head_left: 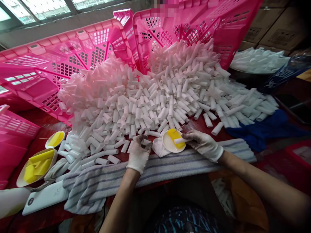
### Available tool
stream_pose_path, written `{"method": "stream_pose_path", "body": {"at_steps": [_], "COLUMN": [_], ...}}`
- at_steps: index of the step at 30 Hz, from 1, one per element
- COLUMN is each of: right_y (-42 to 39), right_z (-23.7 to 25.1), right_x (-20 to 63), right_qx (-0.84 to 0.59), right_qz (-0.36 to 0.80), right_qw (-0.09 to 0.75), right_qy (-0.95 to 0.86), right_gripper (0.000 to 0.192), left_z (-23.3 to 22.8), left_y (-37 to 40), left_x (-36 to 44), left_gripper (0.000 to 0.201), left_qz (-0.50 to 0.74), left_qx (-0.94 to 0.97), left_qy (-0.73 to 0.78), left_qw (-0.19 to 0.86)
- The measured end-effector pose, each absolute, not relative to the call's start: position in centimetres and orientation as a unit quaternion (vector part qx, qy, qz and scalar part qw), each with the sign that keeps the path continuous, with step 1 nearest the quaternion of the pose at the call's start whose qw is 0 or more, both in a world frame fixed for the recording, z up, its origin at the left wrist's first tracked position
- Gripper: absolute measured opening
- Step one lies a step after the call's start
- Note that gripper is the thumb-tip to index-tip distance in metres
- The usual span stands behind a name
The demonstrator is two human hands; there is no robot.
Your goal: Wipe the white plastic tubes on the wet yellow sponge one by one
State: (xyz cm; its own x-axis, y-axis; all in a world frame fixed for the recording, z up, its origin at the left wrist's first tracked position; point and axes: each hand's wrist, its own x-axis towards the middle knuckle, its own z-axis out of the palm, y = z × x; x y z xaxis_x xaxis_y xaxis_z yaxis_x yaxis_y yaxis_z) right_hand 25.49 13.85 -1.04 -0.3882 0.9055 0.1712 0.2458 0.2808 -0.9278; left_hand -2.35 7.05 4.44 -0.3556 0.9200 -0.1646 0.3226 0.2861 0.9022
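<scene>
Both my hands wear white gloves. My right hand (203, 143) pinches a short white plastic tube (179, 140) and holds it on a yellow sponge in a small white dish (168, 144). My left hand (139, 153) is curled at the near edge of a big heap of white tubes (150, 94), fingers bent around one tube (145, 141); the grip is partly hidden. Both wrists rest over a striped grey towel (175, 163) along the table's front edge.
Tipped pink crates (73, 55) stand behind the heap. At left sit a bowl of yellow sponge pieces (36, 165), a small yellow dish (55, 139), a white phone (46, 198). Blue cloth (264, 131) and a bag of more tubes (257, 60) lie right.
</scene>
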Motion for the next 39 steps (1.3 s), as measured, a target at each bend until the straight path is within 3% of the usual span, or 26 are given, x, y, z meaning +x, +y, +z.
{"method": "stream_pose_path", "body": {"at_steps": [5,11,16,21,27,31,33,37,39], "right_y": [13.6,13.0,12.6,11.9,10.3,9.7,9.3,7.8,6.7], "right_z": [-0.3,-0.6,-1.3,-0.4,3.4,5.0,5.4,5.7,5.8], "right_x": [25.7,25.3,25.2,25.2,25.1,24.6,24.5,24.8,24.7], "right_qx": [-0.46,-0.409,-0.423,-0.404,-0.463,-0.491,-0.484,-0.419,-0.372], "right_qz": [0.484,0.421,0.423,0.399,0.542,0.576,0.54,0.363,0.266], "right_qw": [0.317,0.376,0.371,0.387,0.404,0.356,0.339,0.357,0.386], "right_qy": [-0.673,-0.717,-0.71,-0.726,-0.573,-0.549,-0.599,-0.752,-0.802], "right_gripper": [0.044,0.031,0.037,0.022,0.042,0.053,0.046,0.02,0.02], "left_z": [5.4,5.1,4.8,5.3,5.7,5.2,5.3,6.1,6.3], "left_y": [6.8,6.7,6.0,5.8,5.2,4.6,4.3,3.2,2.6], "left_x": [-1.8,-0.7,-0.2,0.2,1.6,2.9,3.5,5.2,6.5], "left_gripper": [0.014,0.022,0.027,0.024,0.029,0.035,0.038,0.034,0.047], "left_qz": [0.395,0.438,0.435,0.447,0.469,0.457,0.443,0.363,0.332], "left_qx": [0.45,0.394,0.372,0.368,0.386,0.411,0.423,0.502,0.517], "left_qy": [0.716,0.707,0.682,0.676,0.636,0.583,0.573,0.561,0.577], "left_qw": [0.36,0.391,0.456,0.456,0.475,0.532,0.545,0.548,0.537]}}
